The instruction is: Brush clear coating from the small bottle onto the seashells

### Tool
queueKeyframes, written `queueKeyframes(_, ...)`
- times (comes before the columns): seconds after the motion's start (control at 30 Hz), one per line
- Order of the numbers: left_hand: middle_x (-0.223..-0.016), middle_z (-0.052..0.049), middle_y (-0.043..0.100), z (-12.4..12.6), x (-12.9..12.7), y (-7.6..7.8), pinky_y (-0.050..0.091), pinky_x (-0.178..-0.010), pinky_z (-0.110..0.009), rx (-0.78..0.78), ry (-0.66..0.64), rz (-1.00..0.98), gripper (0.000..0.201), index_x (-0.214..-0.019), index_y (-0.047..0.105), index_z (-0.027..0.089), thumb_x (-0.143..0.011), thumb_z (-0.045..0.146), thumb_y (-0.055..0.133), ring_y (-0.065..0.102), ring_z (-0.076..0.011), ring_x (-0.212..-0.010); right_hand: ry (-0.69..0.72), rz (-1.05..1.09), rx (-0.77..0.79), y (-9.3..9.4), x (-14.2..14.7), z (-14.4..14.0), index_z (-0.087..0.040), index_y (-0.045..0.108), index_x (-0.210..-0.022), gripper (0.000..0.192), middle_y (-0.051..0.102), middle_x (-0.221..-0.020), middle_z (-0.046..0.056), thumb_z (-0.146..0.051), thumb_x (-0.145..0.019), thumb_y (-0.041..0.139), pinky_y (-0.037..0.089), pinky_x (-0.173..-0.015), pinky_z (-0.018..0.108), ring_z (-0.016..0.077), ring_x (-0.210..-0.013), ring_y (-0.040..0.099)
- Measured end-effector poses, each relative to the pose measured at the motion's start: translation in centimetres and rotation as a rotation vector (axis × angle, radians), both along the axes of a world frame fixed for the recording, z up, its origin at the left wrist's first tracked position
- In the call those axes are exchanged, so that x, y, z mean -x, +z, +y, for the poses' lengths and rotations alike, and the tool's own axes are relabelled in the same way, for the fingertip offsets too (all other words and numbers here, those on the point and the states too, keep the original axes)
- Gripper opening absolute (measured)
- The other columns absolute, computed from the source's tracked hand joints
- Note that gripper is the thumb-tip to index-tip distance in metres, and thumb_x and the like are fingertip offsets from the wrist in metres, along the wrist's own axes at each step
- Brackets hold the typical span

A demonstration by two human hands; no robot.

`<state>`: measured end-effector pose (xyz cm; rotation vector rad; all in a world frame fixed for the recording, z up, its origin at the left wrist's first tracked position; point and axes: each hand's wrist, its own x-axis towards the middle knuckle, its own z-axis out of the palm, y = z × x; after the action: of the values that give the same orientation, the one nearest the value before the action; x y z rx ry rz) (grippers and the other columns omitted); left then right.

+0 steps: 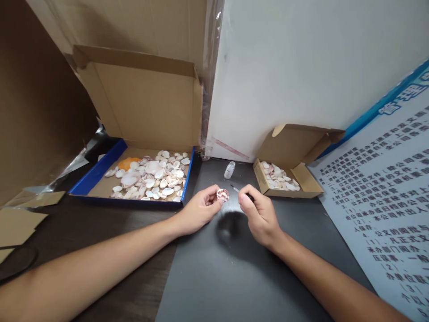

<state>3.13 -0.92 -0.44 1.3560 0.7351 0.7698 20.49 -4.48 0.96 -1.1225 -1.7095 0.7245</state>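
Between thumb and fingers, my left hand (203, 208) grips a small ribbed seashell (222, 195) with reddish-brown and white markings. My right hand (259, 212) is closed around a thin brush (235, 188), whose dark tip points left toward the shell without touching it; the handle end is hidden in my fingers. Just beyond both hands, a small clear glass bottle (229, 170) with a whitish label stands uncapped on the dark grey mat (208, 273).
At left, an open blue-sided cardboard box (130, 200) holds many pale shells and an orange one (128, 163). A smaller open cardboard box (288, 193) with shells stands at right, beside a printed board (382, 188). A white panel (268, 76) rises behind. Cardboard pieces (23, 226) lie far left.
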Motion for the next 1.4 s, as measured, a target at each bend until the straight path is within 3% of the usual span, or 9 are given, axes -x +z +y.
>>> queueKeyframes(0.2, -0.064, 0.008, 0.042, 0.0, 0.1, -0.1, 0.026, -0.049, -0.021, -0.019, -0.016, -0.005, 0.024, -0.083, 0.046, 0.018, -0.089, 0.038, 0.056, 0.032, -0.0048, -0.050, 0.211, -0.011, 0.063, 0.5, 0.1, -0.4, -0.020, 0.042, -0.068, 0.032, 0.038, -0.061, -0.005, -0.031, -0.098, 0.040, 0.030, -0.056, 0.024, 0.0097, -0.056, 0.035)
queueKeyframes(0.53, -0.061, 0.009, 0.038, 0.0, 0.0, -0.2, 0.028, -0.053, -0.022, -0.021, -0.015, 0.005, 0.023, -0.083, 0.047, 0.018, -0.090, 0.038, 0.056, 0.033, -0.0058, -0.050, 0.038, 0.035, 0.070, -0.4, 0.1, -0.1, -0.020, 0.046, -0.077, 0.027, 0.039, -0.064, -0.005, -0.035, -0.099, 0.041, 0.030, -0.056, 0.024, 0.0101, -0.057, 0.035)
queueKeyframes(0.77, -0.062, 0.008, 0.040, 0.0, 0.1, 0.0, 0.028, -0.053, -0.022, -0.031, -0.014, -0.008, 0.023, -0.082, 0.046, 0.018, -0.088, 0.037, 0.057, 0.034, -0.0064, -0.052, 0.234, 0.025, 0.089, 0.4, 0.2, -0.7, -0.020, 0.042, -0.069, 0.033, 0.039, -0.063, -0.005, -0.033, -0.099, 0.040, 0.030, -0.057, 0.025, 0.0101, -0.057, 0.035)
queueKeyframes(1.1, -0.061, 0.009, 0.038, 0.0, 0.0, -0.4, 0.029, -0.052, -0.021, -0.019, -0.024, -0.032, 0.024, -0.083, 0.046, 0.019, -0.089, 0.038, 0.057, 0.033, -0.0060, -0.050, 0.091, 0.073, 0.101, -0.6, 0.3, -0.2, -0.021, 0.047, -0.081, 0.025, 0.038, -0.064, -0.006, -0.036, -0.100, 0.042, 0.029, -0.054, 0.024, 0.0101, -0.056, 0.035)
queueKeyframes(1.27, -0.062, 0.008, 0.041, 0.0, 0.0, -0.3, 0.029, -0.051, -0.021, -0.017, -0.021, -0.041, 0.025, -0.082, 0.046, 0.018, -0.088, 0.039, 0.058, 0.033, -0.0057, -0.050, 0.126, 0.051, 0.064, -0.3, 0.6, -0.6, -0.021, 0.046, -0.081, 0.023, 0.041, -0.067, -0.005, -0.033, -0.100, 0.041, 0.032, -0.058, 0.024, 0.0102, -0.058, 0.037)
queueKeyframes(1.4, -0.063, 0.008, 0.042, 0.0, 0.0, -0.2, 0.028, -0.050, -0.020, -0.003, -0.014, -0.031, 0.024, -0.083, 0.046, 0.018, -0.087, 0.038, 0.059, 0.033, -0.0056, -0.050, 0.239, -0.005, 0.064, 0.4, 0.7, -0.9, -0.020, 0.042, -0.072, 0.028, 0.040, -0.065, -0.005, -0.030, -0.099, 0.040, 0.031, -0.058, 0.024, 0.0101, -0.059, 0.036)
